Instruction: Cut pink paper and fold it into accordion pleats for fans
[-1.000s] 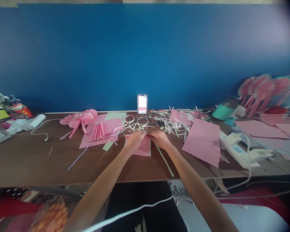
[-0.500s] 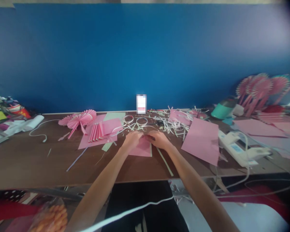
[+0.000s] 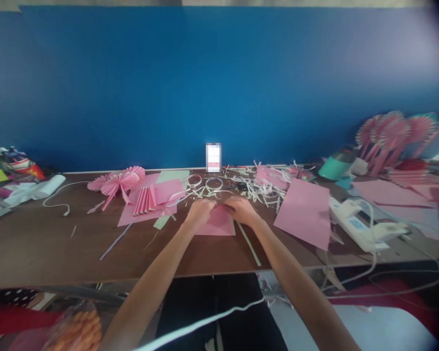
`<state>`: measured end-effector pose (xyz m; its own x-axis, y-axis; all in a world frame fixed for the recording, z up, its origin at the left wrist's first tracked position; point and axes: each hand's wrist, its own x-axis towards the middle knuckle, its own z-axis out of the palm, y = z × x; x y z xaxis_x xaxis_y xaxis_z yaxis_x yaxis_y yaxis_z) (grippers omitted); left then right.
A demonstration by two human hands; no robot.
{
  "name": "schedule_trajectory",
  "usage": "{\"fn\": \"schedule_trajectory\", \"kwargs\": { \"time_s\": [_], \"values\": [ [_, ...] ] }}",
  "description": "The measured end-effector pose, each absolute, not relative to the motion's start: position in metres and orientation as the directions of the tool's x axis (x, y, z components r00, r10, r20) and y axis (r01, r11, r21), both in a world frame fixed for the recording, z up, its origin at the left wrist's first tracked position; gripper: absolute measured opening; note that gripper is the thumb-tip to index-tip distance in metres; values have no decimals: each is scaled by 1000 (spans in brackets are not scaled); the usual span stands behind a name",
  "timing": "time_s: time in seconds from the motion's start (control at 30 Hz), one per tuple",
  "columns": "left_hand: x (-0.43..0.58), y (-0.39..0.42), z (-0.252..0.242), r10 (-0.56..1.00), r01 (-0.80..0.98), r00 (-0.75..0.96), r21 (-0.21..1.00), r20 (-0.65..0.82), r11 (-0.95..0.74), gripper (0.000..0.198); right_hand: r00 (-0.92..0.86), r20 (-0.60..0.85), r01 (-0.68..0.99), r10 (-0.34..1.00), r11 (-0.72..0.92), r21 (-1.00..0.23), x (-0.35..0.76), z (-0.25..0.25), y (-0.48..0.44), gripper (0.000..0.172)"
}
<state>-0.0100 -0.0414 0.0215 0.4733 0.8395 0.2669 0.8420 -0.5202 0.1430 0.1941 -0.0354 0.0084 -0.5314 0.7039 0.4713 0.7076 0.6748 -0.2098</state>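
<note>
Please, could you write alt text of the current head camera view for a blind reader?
A person's left hand and right hand hold a pink sheet on a brown table. Pleated pink fans lie to the left, white paper strips beyond, a power strip to the right.

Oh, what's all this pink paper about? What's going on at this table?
A person has both hands on a pink sheet lying on the table; the left hand and right hand are at its far edge. Whether they pinch or press it is hard to tell. A pleated pink piece and fan shapes lie to the left, and a loose pink sheet to the right.
</note>
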Motion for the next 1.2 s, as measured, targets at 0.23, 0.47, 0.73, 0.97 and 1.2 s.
{"fn": "schedule_trajectory", "kwargs": {
  "time_s": [0.23, 0.47, 0.73, 0.97, 1.2],
  "values": [
    [-7, -42, 22, 823, 831, 497, 123, 277, -543, 24, -568, 487, 697, 664, 702, -144, 188, 8, -34, 20],
    [-11, -40, 24, 778, 777, 534, 172, 331, -606, 24, -536, 511, 737, 671, 668, -104, 196, 11, -34, 19],
    [-12, -41, 23, 796, 793, 532, 161, 288, -588, 25, -612, 484, 712, 625, 702, -8, 186, 11, -36, 21],
    [-12, -40, 22, 783, 764, 549, 205, 292, -612, 25, -576, 486, 728, 657, 683, -62, 196, 11, -32, 20],
    [-13, -40, 21, 812, 795, 524, 196, 257, -574, 26, -607, 473, 716, 639, 697, -23, 190, 14, -36, 21]
  ]
}}
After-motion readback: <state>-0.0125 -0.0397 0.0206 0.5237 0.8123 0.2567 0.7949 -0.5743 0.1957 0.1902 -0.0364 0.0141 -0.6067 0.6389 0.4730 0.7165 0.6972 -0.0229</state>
